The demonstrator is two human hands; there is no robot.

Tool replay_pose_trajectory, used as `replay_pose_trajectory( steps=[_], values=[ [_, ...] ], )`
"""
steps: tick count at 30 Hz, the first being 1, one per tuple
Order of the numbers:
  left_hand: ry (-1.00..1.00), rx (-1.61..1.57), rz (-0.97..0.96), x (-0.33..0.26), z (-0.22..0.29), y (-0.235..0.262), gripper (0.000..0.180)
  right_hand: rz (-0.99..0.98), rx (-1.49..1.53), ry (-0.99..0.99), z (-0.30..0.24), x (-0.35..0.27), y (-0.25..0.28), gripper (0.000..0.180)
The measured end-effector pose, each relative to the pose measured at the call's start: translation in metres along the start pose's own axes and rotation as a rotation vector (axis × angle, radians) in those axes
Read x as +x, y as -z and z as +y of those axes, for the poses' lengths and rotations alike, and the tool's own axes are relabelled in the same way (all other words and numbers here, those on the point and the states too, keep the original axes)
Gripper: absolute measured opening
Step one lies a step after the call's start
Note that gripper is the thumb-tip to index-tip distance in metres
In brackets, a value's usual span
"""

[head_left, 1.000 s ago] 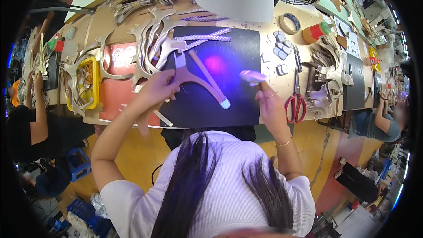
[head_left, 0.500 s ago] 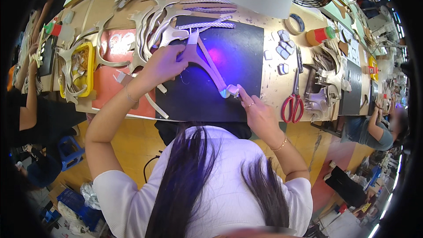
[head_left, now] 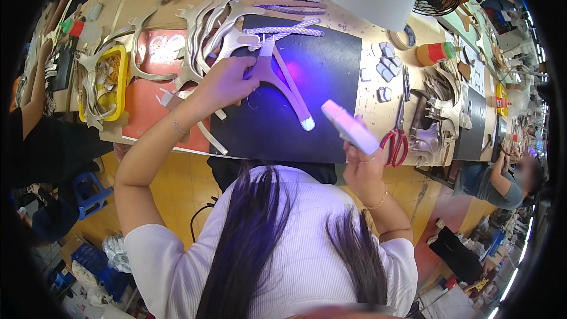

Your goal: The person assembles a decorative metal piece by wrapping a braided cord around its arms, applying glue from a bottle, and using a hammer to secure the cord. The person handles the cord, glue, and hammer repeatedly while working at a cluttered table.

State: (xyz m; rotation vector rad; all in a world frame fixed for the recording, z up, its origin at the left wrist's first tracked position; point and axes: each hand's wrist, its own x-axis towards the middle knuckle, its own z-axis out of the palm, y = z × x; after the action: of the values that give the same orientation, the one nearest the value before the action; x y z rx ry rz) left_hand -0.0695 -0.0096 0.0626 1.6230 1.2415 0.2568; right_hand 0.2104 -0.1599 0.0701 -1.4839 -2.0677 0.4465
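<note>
On the black mat lies a brown Y-shaped piece, its longer visible leg slanting down to a pale tip, lower right. A narrow strip runs alongside, top end to tip; pale braided straps cross just beyond the top. A violet light spot glows on the mat, just R of the strip.

L hand is clamped on the piece's left side, fingers curled; forearm passes over the red sheet. R hand is closed round a pale pink-white oblong tool, blurred, held nr the mat's right edge, well apart from the piece.

R of the mat, on the bench: small pale tabs, red-handled scissors nr the R hand, orange bottle w/ green cap. Far L: a yellow basket. Btwn basket & mat, silvery forked pieces overlap, some upright in view.
</note>
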Motion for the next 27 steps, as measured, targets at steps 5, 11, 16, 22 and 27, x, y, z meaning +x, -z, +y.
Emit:
replay_pose_trajectory(
  steps=[5, 11, 16, 22, 27],
  values=[
    [-0.026, -0.025, -0.021, 0.0015, -0.0041, 0.001, 0.015, -0.266, -0.219, -0.049, -0.0008, 0.0047, -0.003, 0.055],
    [-0.028, 0.0, -0.03, 0.0014, -0.0063, -0.0004, 0.015, -0.198, -0.163, -0.013, 0.0007, -0.002, -0.0023, 0.057],
    [-0.008, -0.048, -0.04, 0.0008, -0.0061, -0.0007, 0.014, -0.266, -0.17, -0.039, 0.0013, -0.0024, -0.0026, 0.057],
    [-0.007, -0.065, -0.035, 0.0013, -0.0055, -0.0023, 0.014, -0.388, -0.157, -0.043, 0.003, 0.0, -0.0033, 0.06],
    [0.016, -0.084, -0.056, 0.0023, -0.0067, -0.0034, 0.013, -0.206, -0.038, 0.019, 0.0073, -0.0039, -0.0017, 0.058]
  ],
)
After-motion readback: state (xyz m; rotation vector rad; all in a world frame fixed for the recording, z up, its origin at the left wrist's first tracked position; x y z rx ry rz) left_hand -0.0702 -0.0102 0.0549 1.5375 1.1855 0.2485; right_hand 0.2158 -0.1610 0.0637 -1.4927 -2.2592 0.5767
